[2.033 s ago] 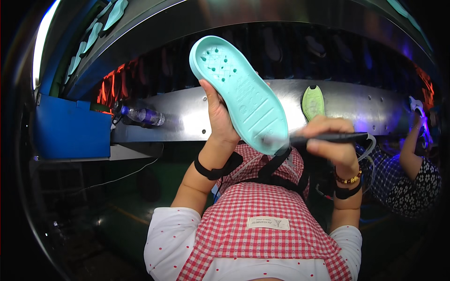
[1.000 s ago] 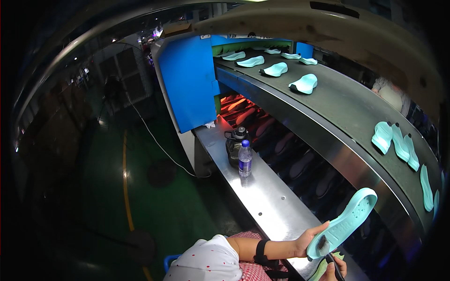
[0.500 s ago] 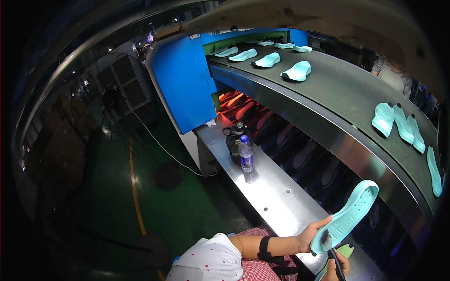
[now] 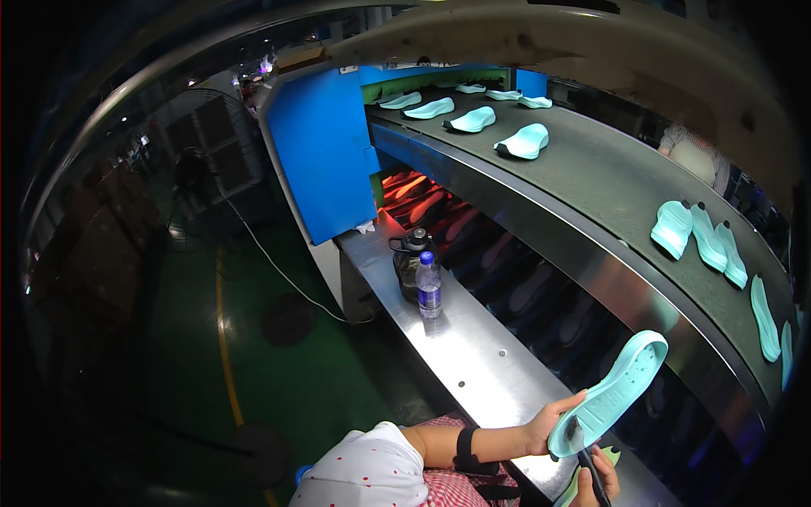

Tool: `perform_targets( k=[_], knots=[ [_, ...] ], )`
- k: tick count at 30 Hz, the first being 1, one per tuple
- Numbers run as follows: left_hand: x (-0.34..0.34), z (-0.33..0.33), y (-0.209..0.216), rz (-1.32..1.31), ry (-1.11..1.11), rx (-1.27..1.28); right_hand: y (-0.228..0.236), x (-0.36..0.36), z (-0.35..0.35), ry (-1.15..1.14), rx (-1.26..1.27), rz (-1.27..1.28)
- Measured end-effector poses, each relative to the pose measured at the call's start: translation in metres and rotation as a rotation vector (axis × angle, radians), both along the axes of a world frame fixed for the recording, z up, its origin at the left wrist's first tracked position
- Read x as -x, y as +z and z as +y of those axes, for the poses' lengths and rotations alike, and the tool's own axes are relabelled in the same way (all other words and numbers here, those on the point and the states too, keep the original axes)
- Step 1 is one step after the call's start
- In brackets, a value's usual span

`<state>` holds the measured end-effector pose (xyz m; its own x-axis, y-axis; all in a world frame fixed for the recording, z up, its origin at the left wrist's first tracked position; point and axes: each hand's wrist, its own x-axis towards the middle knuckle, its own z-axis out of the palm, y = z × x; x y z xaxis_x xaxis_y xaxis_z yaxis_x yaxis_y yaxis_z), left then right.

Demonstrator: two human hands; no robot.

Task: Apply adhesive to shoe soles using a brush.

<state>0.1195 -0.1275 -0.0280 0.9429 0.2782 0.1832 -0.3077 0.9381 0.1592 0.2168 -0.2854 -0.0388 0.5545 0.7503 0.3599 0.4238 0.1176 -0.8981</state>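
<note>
A mint-green shoe sole (image 4: 623,380) is gripped at its lower end by my left hand (image 4: 549,422), thumb over the edge, with its hollowed face turned up toward me. It slants up to the right, with small holes at its far end. My right hand (image 4: 605,478) is closed round a black-handled brush (image 4: 594,476). The brush's dark tip rests against the sole's inner face near my left hand. Beneath my right hand lies a yellow-green sole (image 4: 569,492), partly hidden by the hand and the brush.
A metal ledge (image 4: 473,363) carries a purple-labelled bottle (image 4: 429,287) and a dark jug (image 4: 406,269). Beyond it, a conveyor belt (image 4: 591,182) bears several mint soles (image 4: 522,142). Orange-lit soles (image 4: 414,190) show on a lower level. A blue machine housing (image 4: 317,152) stands left; a person (image 4: 694,156) is across the belt.
The view has shifted slightly, so most things appear a little further left. Both hands keep their holds, and the brush stays against the sole's inner face.
</note>
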Motion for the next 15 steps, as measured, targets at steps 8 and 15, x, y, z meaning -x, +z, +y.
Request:
perform_targets(
  k=[8,15],
  knots=[
    [0.005,0.022,0.015,0.034,0.109,0.044,0.043,0.023,0.026,0.077,-0.159,0.468],
    [-0.007,0.025,0.037,0.272,0.174,-0.262,0.067,0.006,0.027,0.290,-0.108,0.394]
  ],
)
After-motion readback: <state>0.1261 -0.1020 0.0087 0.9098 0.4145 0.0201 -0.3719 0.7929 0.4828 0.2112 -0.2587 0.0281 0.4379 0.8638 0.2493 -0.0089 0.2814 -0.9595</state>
